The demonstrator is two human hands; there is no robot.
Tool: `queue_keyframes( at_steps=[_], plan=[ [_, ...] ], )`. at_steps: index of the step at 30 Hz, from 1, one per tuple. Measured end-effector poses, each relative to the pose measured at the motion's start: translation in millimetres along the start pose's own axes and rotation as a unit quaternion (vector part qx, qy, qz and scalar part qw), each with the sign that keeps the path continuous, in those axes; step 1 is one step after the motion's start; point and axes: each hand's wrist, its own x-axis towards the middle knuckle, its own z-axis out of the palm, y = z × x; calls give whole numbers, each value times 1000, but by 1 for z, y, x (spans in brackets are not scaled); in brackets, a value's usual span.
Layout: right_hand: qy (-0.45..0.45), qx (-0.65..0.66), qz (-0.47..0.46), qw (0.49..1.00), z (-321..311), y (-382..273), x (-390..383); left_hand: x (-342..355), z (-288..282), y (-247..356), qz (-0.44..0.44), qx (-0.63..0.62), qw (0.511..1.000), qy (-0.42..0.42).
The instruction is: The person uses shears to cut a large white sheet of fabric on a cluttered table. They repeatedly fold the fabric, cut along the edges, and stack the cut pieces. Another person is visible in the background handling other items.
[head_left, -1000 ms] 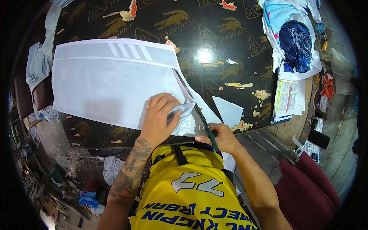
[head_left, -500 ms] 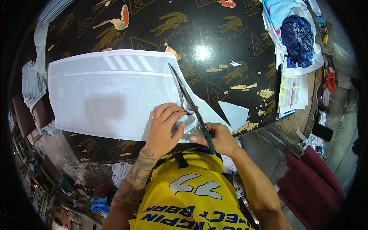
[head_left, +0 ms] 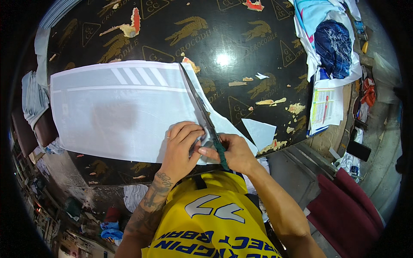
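Note:
A panel of white and pale grey fabric [head_left: 116, 116], with slanted white stripes near its far edge, lies flat on the dark table. My right hand [head_left: 234, 152] is closed around the green-wrapped handles of a long pair of scissors [head_left: 198, 103]. The dark blades run away from me over the panel's right part, their tips at its far edge. Close beside the handles, my left hand [head_left: 183, 139] rests on the near right part of the fabric, fingers bent and gathering a fold of it. Its fingertips are partly hidden. To the right of the blades, a narrow strip of the fabric tapers toward me.
A white fabric scrap [head_left: 260, 131] lies right of the panel. The table [head_left: 223, 34] has peeling patches. Clothes [head_left: 333, 47] and printed papers [head_left: 325, 105] are piled at its right edge. Folded fabric [head_left: 34, 94] hangs at the left; a maroon cloth [head_left: 344, 206] lies lower right.
The scissors have shifted left and slightly farther, so their tips now meet the panel's far edge. My right hand has come closer to my left hand, which stays on the fabric.

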Motion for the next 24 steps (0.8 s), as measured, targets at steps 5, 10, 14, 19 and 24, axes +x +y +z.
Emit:
queue_keyframes(
  at_steps=[5, 10, 14, 19, 24],
  plan=[
    [51, 31, -113, 992, -12, 8, 7, -5, 9, 2, -26, 25, 999, 20],
    [144, -21, -49, 988, -78, 58, -46, 26, 7, 13, -6, 103, 989, 102],
    [189, 67, -100, 975, -149, 114, -113, 121, 35, 41, -38, 223, 956, 188],
    [322, 17, -151, 934, -268, 144, -121, 155, 194, 138, 46, 415, 908, -20],
    [464, -308, -160, 815, -347, 190, -65, 48, 247, 184, 182, -51, 894, -407]
  ],
)
